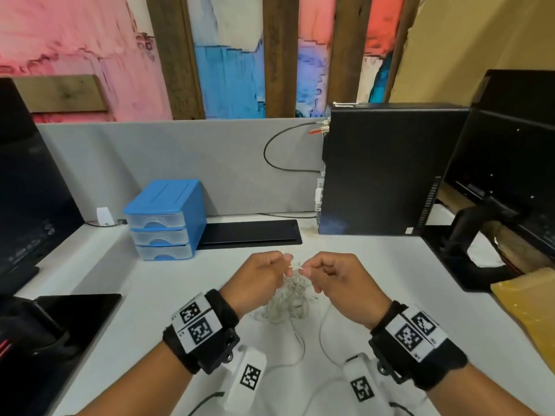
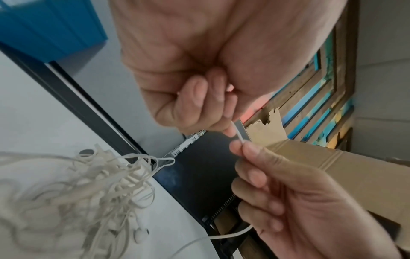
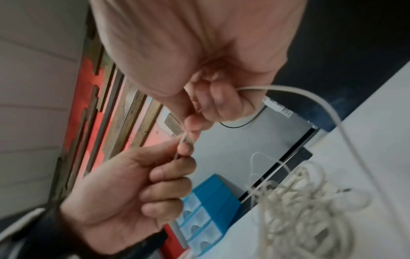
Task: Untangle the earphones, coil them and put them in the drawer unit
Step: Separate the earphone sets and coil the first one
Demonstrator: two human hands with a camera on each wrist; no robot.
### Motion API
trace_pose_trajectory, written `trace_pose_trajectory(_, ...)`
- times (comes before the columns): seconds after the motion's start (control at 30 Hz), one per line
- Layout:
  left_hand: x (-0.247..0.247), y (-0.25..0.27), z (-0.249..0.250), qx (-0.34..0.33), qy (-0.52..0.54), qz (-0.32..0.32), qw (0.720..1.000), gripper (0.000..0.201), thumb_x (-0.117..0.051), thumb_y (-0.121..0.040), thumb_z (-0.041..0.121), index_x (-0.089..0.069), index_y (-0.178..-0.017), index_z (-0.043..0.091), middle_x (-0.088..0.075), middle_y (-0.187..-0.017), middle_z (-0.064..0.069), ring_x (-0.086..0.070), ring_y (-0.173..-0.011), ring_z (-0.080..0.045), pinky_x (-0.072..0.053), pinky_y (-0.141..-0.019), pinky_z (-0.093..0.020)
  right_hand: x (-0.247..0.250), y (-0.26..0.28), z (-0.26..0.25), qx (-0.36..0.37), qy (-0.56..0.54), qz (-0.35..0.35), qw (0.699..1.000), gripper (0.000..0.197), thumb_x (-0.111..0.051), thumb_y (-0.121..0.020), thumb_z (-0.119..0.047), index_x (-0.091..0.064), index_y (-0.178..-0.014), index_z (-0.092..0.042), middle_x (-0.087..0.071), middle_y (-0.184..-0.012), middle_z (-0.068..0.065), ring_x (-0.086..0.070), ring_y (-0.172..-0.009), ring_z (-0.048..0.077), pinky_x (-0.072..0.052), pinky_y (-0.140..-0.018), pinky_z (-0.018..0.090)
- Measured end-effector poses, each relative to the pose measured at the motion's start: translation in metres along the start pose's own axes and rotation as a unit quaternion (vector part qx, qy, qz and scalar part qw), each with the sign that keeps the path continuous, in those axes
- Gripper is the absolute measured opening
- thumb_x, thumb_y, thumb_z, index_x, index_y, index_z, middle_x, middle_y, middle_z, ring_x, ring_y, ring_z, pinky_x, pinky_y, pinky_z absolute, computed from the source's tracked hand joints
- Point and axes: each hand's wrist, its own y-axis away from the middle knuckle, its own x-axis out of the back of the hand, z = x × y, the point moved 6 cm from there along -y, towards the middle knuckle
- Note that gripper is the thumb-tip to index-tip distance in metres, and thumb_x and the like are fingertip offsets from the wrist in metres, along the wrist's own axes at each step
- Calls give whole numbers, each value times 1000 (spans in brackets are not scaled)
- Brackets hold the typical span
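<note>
Both hands are up over the near edge of the desk (image 1: 99,265), the left hand (image 1: 264,277) and right hand (image 1: 336,274) each pinching the same short bit of white cord between thumb and fingertip. My guess is that if they tug hard here, the knot just cinches tighter. The earphones (image 1: 288,304) hang below in a pale messy clump resting on the desk, nowhere near coiled, and the blue drawer unit (image 1: 165,220) sits further back left, drawers closed.
</note>
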Motion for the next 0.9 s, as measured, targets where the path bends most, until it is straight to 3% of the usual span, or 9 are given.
trace_pose_trajectory(0.1,0,7,-9,12,35,-23,999,34,-47,-101,30,-56,-77,7,-35,-54,2,-28,-44,-9,-24,-44,-20,13,0,12,11,43,59,997,16,-61,-94,-14,-72,-83,-16,-66,-70,-3,-54,-59,1,-47,-61,16)
trace_pose_trajectory(0.2,-5,12,-12,6,24,-61,998,34,-52,-99,31,-58,-76,7,-42,-55,1,-33,-48,-11,-29,-49,-24,21,-2,23,1,36,118,992,16,-63,-93,-16,-73,-81,-20,-64,-64,-13,-54,-59,2,-46,-63,16)
trace_pose_trajectory(0.3,-8,16,-13,-7,29,-78,996,30,-56,-97,25,-60,-74,7,-53,-58,-1,-46,-50,-14,-41,-52,-24,16,-4,26,14,29,113,993,17,-64,-93,-17,-73,-82,-25,-64,-63,-16,-56,-59,3,-48,-64,19)
trace_pose_trajectory(0.4,-9,18,-16,0,70,-87,994,16,-63,-90,22,-68,-80,10,-61,-61,-5,-58,-51,-17,-50,-56,-25,12,-4,21,34,11,116,993,17,-66,-92,-15,-74,-83,-26,-65,-65,-7,-57,-60,7,-51,-64,25)
trace_pose_trajectory(0.5,-11,21,-18,7,78,-91,993,16,-64,-86,25,-73,-89,12,-62,-60,-2,-57,-49,-15,-48,-55,-25,13,-3,15,56,6,126,990,21,-66,-91,-14,-73,-82,-32,-71,-73,-11,-60,-63,5,-55,-69,27)
trace_pose_trajectory(0.63,-8,26,-7,-8,118,-74,990,23,-62,-82,32,-74,-82,12,-66,-67,-2,-57,-52,-14,-44,-49,-21,12,-2,19,56,32,131,989,16,-66,-92,-18,-76,-86,-29,-73,-82,-16,-64,-71,6,-55,-74,28)
trace_pose_trajectory(0.77,5,26,7,-34,229,-12,973,23,-62,-81,27,-74,-89,9,-76,-86,-10,-74,-76,-19,-54,-60,-19,-20,9,20,41,113,18,993,19,-60,-95,-25,-77,-87,-26,-69,-71,-15,-58,-62,1,-46,-64,22)
trace_pose_trajectory(0.83,12,24,7,-42,257,26,965,26,-62,-81,25,-72,-95,6,-76,-94,-14,-75,-88,-23,-57,-67,-21,-43,20,6,44,119,-86,988,27,-58,-96,-28,-73,-73,-28,-64,-63,-15,-54,-58,3,-48,-64,27)
trace_pose_trajectory(0.9,18,23,3,-57,242,65,966,23,-63,-85,21,-72,-97,4,-76,-95,-15,-74,-90,-25,-58,-70,-22,-60,32,-16,56,127,-187,972,34,-56,-97,-28,-65,-65,-27,-60,-57,-15,-53,-56,5,-45,-63,22)
